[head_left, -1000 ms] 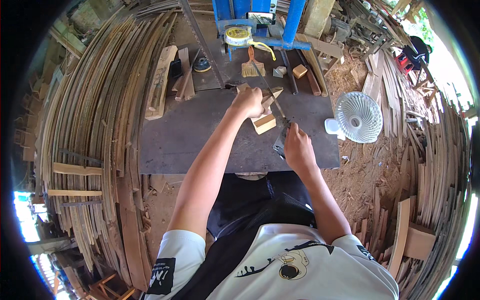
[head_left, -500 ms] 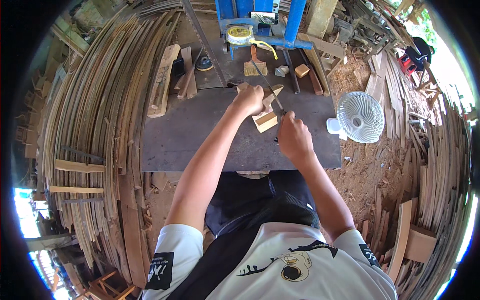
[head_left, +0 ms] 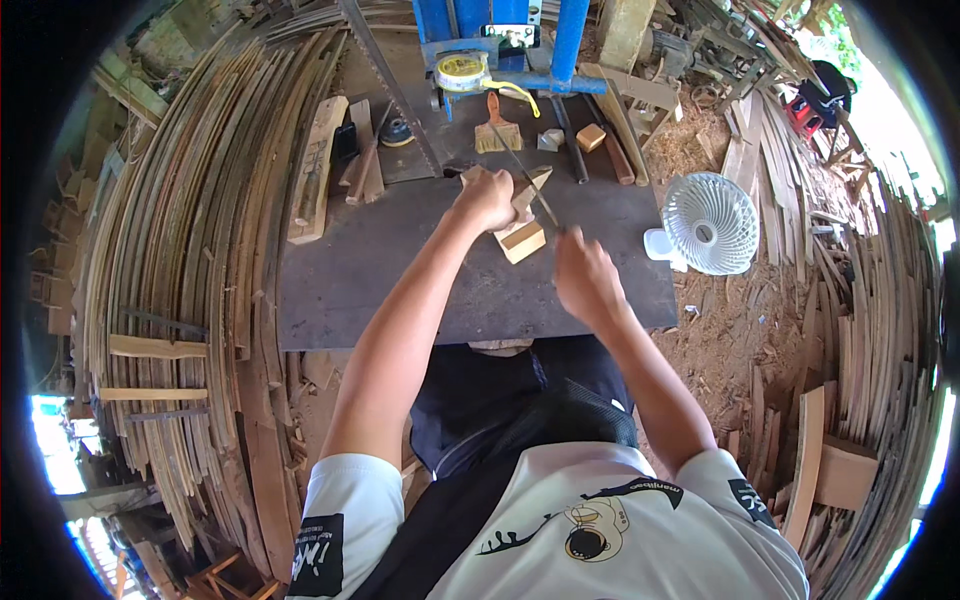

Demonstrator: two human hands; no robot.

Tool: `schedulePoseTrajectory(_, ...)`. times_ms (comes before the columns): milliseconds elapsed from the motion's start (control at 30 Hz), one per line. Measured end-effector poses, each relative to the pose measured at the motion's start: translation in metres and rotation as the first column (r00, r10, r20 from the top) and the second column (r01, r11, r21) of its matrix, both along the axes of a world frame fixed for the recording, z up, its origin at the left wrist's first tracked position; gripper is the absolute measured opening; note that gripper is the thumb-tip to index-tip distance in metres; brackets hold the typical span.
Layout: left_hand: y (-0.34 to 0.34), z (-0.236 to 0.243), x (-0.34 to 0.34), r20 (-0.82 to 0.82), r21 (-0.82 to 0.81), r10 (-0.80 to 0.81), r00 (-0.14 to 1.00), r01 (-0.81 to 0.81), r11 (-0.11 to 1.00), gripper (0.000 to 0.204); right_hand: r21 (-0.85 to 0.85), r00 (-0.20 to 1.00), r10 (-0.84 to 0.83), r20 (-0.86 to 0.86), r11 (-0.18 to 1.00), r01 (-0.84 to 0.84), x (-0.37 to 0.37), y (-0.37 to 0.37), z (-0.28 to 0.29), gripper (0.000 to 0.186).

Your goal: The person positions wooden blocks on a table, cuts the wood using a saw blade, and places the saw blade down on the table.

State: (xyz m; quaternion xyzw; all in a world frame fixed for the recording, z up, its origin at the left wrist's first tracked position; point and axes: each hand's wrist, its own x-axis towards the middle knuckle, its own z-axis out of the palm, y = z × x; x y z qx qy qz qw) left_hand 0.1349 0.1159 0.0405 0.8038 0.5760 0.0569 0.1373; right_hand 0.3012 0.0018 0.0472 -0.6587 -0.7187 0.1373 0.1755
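Observation:
My left hand [head_left: 485,200] is closed around an angled wooden piece [head_left: 540,178] lying across a small pale wood block [head_left: 522,248] at the middle of the dark metal tabletop [head_left: 370,285]. A long, thin metal tool [head_left: 542,205] slants over the piece, its far end near the paintbrush [head_left: 497,138]. My right hand [head_left: 585,270] grips the near end of this tool, its handle mostly hidden by the fingers.
A blue machine [head_left: 568,40] with a slanting saw blade [head_left: 390,85] and yellow tape reel [head_left: 462,70] stands behind. Wooden pieces [head_left: 315,175], metal bars and a cube [head_left: 590,137] lie around. A white fan [head_left: 708,225] sits right; stacked boards [head_left: 175,270] line both sides.
Compared with one second ago, my right hand and the tool have moved forward, away from my body. My left hand keeps about the same place on the wooden piece.

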Motion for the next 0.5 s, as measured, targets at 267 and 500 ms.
schedulePoseTrajectory(267,0.012,0.002,0.007,-0.001,-0.082,-0.086,0.996,0.086,0.993,0.061,-0.033,0.999,0.035,-0.012,0.999,-0.035,-0.002,0.032,0.000,0.012)
schedulePoseTrajectory(500,0.014,-0.003,0.000,-0.040,-0.045,-0.086,0.996,0.084,0.995,0.058,-0.037,1.000,-0.019,0.001,0.999,0.019,-0.005,0.023,0.004,0.013)
